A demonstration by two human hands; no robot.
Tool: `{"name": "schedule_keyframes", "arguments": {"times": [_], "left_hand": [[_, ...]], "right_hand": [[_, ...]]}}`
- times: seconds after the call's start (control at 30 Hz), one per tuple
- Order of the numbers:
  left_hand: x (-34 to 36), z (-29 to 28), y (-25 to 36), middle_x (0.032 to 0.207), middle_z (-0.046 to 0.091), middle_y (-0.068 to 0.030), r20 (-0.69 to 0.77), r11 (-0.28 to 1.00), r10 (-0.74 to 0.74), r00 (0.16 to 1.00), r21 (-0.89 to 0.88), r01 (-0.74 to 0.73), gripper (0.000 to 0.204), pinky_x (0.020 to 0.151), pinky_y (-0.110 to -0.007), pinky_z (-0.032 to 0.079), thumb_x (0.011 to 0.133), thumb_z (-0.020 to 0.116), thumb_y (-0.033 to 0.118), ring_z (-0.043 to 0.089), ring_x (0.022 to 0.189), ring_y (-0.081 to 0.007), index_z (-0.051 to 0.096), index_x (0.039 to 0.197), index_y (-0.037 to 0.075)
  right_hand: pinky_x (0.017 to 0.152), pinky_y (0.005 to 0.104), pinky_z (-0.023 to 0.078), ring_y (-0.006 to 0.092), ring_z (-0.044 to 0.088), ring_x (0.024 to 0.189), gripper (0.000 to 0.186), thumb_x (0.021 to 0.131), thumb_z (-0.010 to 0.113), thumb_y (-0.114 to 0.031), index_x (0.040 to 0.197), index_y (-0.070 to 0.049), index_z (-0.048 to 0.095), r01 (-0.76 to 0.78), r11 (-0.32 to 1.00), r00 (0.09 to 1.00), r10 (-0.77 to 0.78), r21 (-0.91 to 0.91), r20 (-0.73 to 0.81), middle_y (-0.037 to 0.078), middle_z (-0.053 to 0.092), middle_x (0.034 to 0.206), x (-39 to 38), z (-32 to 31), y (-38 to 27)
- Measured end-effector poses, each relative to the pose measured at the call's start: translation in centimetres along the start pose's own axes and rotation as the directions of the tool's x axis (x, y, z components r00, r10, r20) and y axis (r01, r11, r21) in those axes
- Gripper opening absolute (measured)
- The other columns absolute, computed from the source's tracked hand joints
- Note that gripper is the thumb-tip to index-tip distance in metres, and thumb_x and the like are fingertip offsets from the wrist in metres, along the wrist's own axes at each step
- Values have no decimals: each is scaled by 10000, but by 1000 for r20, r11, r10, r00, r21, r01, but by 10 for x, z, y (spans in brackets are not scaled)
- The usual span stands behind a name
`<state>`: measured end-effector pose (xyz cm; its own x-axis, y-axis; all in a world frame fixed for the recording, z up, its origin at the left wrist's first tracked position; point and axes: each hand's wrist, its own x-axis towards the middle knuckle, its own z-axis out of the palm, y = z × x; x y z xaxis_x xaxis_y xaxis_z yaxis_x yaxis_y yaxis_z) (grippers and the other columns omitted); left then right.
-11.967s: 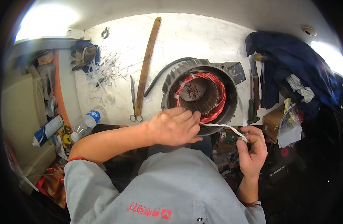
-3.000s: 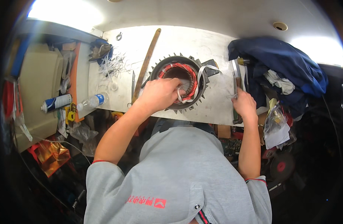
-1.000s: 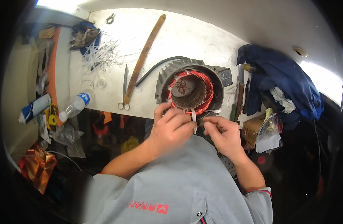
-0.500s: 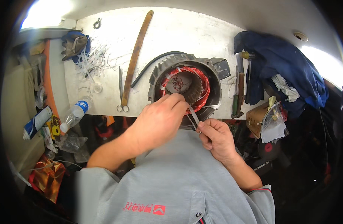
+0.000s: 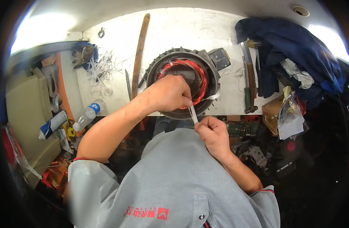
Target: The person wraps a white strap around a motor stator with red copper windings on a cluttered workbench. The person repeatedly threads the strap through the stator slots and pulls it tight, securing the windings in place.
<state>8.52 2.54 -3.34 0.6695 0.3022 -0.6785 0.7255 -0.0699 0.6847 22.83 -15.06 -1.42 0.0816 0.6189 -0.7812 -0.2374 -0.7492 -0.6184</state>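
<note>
A round grey motor housing (image 5: 215,81) with a finned outer wall stands at the table's front edge. Inside it runs a ring of winding wrapped in red (image 5: 202,84), bound here and there with white ties. My left hand (image 5: 167,93) reaches over the near left part of the ring, its fingers pinched on a white strip (image 5: 193,113) and hiding that stretch of the winding. The strip runs down to my right hand (image 5: 213,136), closed on its lower end just in front of the housing. Another white tie end (image 5: 213,96) sticks out at the right of the ring.
Left of the housing lie a long wooden strip (image 5: 139,57), partly covered scissors (image 5: 127,84) and white scraps (image 5: 100,68). A plastic bottle (image 5: 88,114) lies farther left. To the right are a hammer (image 5: 251,87), a screwdriver (image 5: 247,97) and a dark blue garment (image 5: 296,57).
My left hand has moved farther over the housing, covering more of the ring. The strip now stretches straight between both hands. The view has shifted slightly.
</note>
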Motion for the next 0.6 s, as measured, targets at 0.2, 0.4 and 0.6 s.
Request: {"name": "schedule_keyframes", "arguments": {"times": [0.2,0.4,0.6], "left_hand": [[21,-10,9,739,728,-98,180,991,-125,976,76,112,206,630,-317,525,767,817,190,688,672,-172,779,892,31],[30,-13,15,744,734,-88,252,982,-149,956,152,113,224,629,-306,532,755,836,208,689,662,-153,785,900,44],[9,0,14,788,733,-113,24,965,-37,999,260,30,209,724,-364,548,753,812,238,714,775,-257,782,889,82]], "right_hand": [[537,221,304,23,368,599,221,902,659,-103,714,-29,569,80,996,996,-81,40,22,-80,459,643,-3,3,9],[579,225,393,33,442,618,150,917,687,-113,850,12,637,282,939,959,-280,-195,37,-32,520,620,-4,-2,4],[642,335,515,218,642,724,223,800,690,-1,1014,-49,733,568,57,543,-775,-821,322,98,624,909,34,-45,-41]]}}
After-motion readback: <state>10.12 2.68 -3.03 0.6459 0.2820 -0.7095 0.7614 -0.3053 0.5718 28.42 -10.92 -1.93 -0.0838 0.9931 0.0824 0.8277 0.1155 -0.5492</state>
